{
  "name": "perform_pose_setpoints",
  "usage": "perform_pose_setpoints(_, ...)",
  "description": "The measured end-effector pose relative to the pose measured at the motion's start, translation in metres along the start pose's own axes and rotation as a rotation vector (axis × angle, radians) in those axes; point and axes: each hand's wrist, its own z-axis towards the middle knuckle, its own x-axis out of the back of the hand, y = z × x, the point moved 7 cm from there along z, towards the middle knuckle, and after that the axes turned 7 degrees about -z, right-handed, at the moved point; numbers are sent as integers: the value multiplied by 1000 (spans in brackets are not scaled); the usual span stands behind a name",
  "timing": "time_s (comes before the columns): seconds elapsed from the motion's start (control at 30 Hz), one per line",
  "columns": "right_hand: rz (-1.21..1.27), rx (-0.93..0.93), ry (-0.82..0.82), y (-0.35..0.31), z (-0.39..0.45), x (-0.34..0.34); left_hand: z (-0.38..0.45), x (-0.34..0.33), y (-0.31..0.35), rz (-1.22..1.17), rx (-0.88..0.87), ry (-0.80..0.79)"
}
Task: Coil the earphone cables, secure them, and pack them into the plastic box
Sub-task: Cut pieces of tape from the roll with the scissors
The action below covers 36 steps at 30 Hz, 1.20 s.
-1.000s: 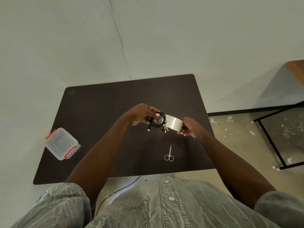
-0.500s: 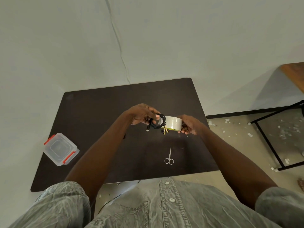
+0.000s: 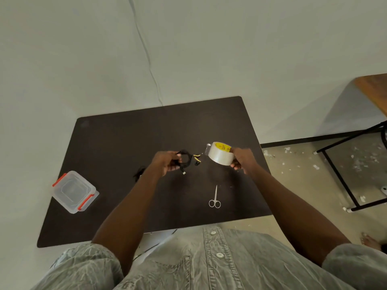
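Note:
My left hand [image 3: 167, 163] grips a coiled black earphone cable [image 3: 185, 159] above the middle of the dark table [image 3: 117, 143]; its yellow-and-black earbuds [image 3: 196, 159] dangle to the right. My right hand [image 3: 240, 160] holds a roll of clear tape [image 3: 219, 153] with a yellow core, a short way right of the coil. A loose tape end sticks out at the roll's left side. Another black cable [image 3: 139, 173] lies on the table, partly hidden behind my left forearm. The clear plastic box [image 3: 74, 191] with red clips sits shut near the table's left edge.
Small silver scissors [image 3: 214, 198] lie on the table near the front edge, below the tape. A black metal frame [image 3: 343, 181] and a wooden tabletop [image 3: 374, 88] stand at the right over a speckled floor. A wall rises behind the table.
The tape roll was touching the coil; my right hand has pulled it away to the right and upward. My left hand with the coil has shifted slightly left.

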Motion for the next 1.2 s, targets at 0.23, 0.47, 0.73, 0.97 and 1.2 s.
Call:
perform_pose_setpoints(0.23,53,69,53,22,-14,-7,19,-23,-73,-258,131,-29)
perform_pose_setpoints(0.47,91,88,106,33,-16,-5,28,-17,-90,-179,91,60)
perform_pose_setpoints(0.73,-44,196,172,25,-18,-9,11,-16,-34,421,-298,458)
perform_pose_setpoints(0.97,-77,322,238,7,-28,-14,5,-62,-34,-191,124,-110)
perform_pose_setpoints(1.2,-88,365,238,0,-28,-19,-3,-67,-27,-236,134,-181)
